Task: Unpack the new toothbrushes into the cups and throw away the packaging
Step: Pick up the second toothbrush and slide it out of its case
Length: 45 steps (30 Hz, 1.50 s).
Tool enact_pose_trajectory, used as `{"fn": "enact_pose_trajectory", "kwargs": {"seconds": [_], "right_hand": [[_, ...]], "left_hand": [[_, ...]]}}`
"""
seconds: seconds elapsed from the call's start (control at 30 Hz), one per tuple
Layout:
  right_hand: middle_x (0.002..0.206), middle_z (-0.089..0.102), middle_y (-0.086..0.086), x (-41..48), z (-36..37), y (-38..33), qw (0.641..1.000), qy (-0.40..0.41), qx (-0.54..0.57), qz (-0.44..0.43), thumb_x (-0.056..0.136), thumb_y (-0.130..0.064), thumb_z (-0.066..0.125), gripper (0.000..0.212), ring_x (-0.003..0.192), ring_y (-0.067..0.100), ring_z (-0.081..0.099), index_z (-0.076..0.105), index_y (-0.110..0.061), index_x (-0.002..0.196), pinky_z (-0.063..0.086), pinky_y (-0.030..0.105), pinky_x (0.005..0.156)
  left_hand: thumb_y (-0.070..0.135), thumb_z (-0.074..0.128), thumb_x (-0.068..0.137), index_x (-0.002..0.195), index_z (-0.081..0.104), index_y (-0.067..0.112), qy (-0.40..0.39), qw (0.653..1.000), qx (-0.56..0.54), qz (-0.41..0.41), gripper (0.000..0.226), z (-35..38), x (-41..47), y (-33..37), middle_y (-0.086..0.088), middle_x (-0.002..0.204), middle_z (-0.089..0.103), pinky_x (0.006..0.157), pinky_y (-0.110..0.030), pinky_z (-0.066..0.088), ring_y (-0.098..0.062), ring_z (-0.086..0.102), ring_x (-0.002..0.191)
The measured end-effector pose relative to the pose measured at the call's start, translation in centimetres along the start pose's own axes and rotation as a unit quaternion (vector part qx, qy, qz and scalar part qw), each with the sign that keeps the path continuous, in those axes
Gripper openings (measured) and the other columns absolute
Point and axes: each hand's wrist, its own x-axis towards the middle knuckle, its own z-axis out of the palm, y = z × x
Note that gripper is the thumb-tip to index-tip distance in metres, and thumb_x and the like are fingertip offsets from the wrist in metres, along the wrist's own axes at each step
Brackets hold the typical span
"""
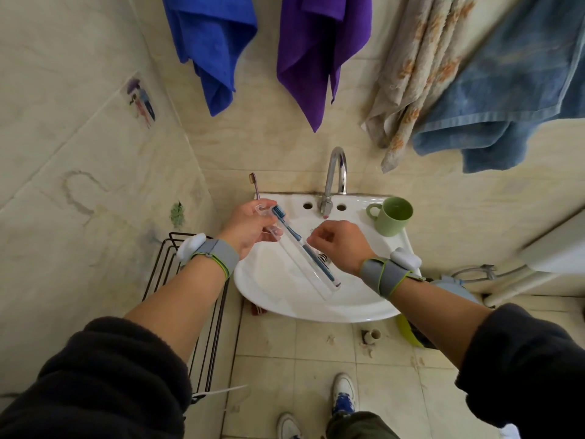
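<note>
A blue toothbrush (296,237) lies inside a long clear plastic case (319,282), held slanted over the white sink (285,304). My left hand (250,228) grips the case's top end, where the blue bristles stick out. My right hand (340,243) is to the right of the case's middle, its fingertips pinched together against the case's edge. An empty green cup (392,218) stands on the sink's right back corner. Behind my left hand a brown-headed toothbrush (254,185) stands upright; what holds it is hidden.
A chrome tap (335,175) rises at the back of the sink. A black wire rack (177,267) stands left of the sink. A yellow-green container (408,335) sits on the floor under the sink's right side. Towels (319,52) hang on the wall above.
</note>
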Motion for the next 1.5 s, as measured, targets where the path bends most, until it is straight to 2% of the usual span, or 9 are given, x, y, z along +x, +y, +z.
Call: {"fn": "enact_pose_trajectory", "kwargs": {"seconds": [0.17, 0.3, 0.5, 0.7, 0.8, 0.97, 1.13, 1.3, 1.5], "right_hand": [[0.081, 0.063, -0.012, 0.3, 0.1, -0.8, 0.996, -0.037, -0.076, -0.016, 0.081, -0.041, 0.07, 0.025, 0.082, 0.014, 0.063, 0.072, -0.022, 0.096, 0.05, 0.028, 0.072], [0.087, 0.065, -0.009, 0.4, 0.0, -0.6, 0.998, -0.045, -0.042, 0.002, 0.079, -0.045, 0.073, 0.036, 0.084, 0.013, 0.059, 0.071, -0.02, 0.104, 0.051, 0.032, 0.077], [0.069, 0.058, -0.007, 0.5, -0.6, -0.6, 0.998, -0.01, 0.06, 0.023, 0.077, -0.031, 0.079, 0.025, 0.068, 0.012, 0.054, 0.072, -0.011, 0.09, 0.047, 0.027, 0.07], [0.058, 0.053, -0.006, 0.0, -0.6, 0.1, 0.995, -0.005, 0.089, 0.042, 0.076, -0.029, 0.081, 0.023, 0.066, 0.017, 0.058, 0.063, -0.015, 0.07, 0.05, 0.032, 0.076], [0.061, 0.056, -0.003, -0.5, -0.7, 0.4, 0.993, -0.009, 0.105, 0.058, 0.076, -0.029, 0.081, 0.024, 0.055, 0.013, 0.051, 0.064, -0.014, 0.07, 0.049, 0.032, 0.062], [0.07, 0.068, 0.01, -1.5, -1.2, 1.3, 0.989, -0.028, 0.132, 0.066, 0.079, -0.025, 0.079, 0.023, 0.064, 0.021, 0.063, 0.065, -0.006, 0.075, 0.058, 0.031, 0.056], [0.072, 0.068, 0.008, -1.3, -1.8, 2.6, 0.991, 0.038, 0.115, 0.048, 0.078, -0.026, 0.079, 0.024, 0.071, 0.032, 0.069, 0.069, -0.005, 0.08, 0.061, 0.041, 0.062], [0.077, 0.071, 0.006, 0.2, -3.4, 3.8, 0.993, 0.057, 0.1, 0.037, 0.076, -0.025, 0.08, 0.021, 0.075, 0.023, 0.067, 0.075, -0.008, 0.087, 0.057, 0.035, 0.073], [0.075, 0.066, 0.001, 2.3, -5.7, 5.7, 0.993, 0.029, 0.103, 0.045, 0.077, -0.024, 0.081, 0.021, 0.072, 0.016, 0.062, 0.074, -0.008, 0.089, 0.056, 0.031, 0.072]], "left_hand": [[-0.007, 0.053, 0.087, 0.11, 0.059, 0.013, 0.006, 0.998, 0.044, 0.037, 0.031, 1.0, -0.2, 0.6, -0.021, 0.104, 0.059, 0.048, -0.026, 0.055, -0.023, 0.061, 0.061], [-0.007, 0.053, 0.088, 0.114, 0.06, 0.011, 0.023, 0.995, 0.067, 0.065, 0.033, 1.8, -0.7, 1.2, -0.017, 0.096, 0.059, 0.045, -0.023, 0.054, -0.022, 0.06, 0.062], [-0.007, 0.054, 0.087, 0.119, 0.06, 0.008, 0.006, 0.993, 0.084, 0.083, 0.035, 3.0, -1.4, 1.7, -0.01, 0.084, 0.061, 0.045, -0.021, 0.052, -0.019, 0.064, 0.058], [-0.005, 0.057, 0.086, 0.114, 0.063, 0.015, 0.003, 0.985, 0.131, 0.114, 0.035, 3.8, -1.5, 1.7, -0.024, 0.102, 0.065, 0.062, -0.036, 0.058, -0.023, 0.065, 0.061], [-0.005, 0.056, 0.086, 0.111, 0.063, 0.019, -0.013, 0.977, 0.166, 0.135, 0.035, 4.3, -1.8, 1.8, -0.02, 0.099, 0.064, 0.063, -0.037, 0.058, -0.024, 0.066, 0.062], [0.001, 0.058, 0.088, 0.116, 0.064, 0.018, -0.054, 0.948, 0.256, 0.183, 0.033, 5.5, -2.2, 2.0, -0.016, 0.094, 0.068, 0.068, -0.041, 0.061, -0.03, 0.071, 0.072], [0.001, 0.058, 0.088, 0.119, 0.063, 0.016, -0.033, 0.948, 0.254, 0.188, 0.035, 7.3, -1.7, 2.5, -0.012, 0.098, 0.068, 0.057, -0.019, 0.058, -0.017, 0.068, 0.065], [-0.003, 0.057, 0.087, 0.118, 0.063, 0.013, -0.019, 0.958, 0.224, 0.179, 0.036, 8.8, 0.2, 3.2, -0.015, 0.103, 0.064, 0.069, -0.039, 0.061, -0.024, 0.067, 0.067], [-0.003, 0.058, 0.085, 0.111, 0.065, 0.021, -0.012, 0.96, 0.22, 0.174, 0.036, 10.8, 2.4, 4.1, -0.024, 0.101, 0.066, 0.07, -0.041, 0.06, -0.042, 0.067, 0.081]]}}
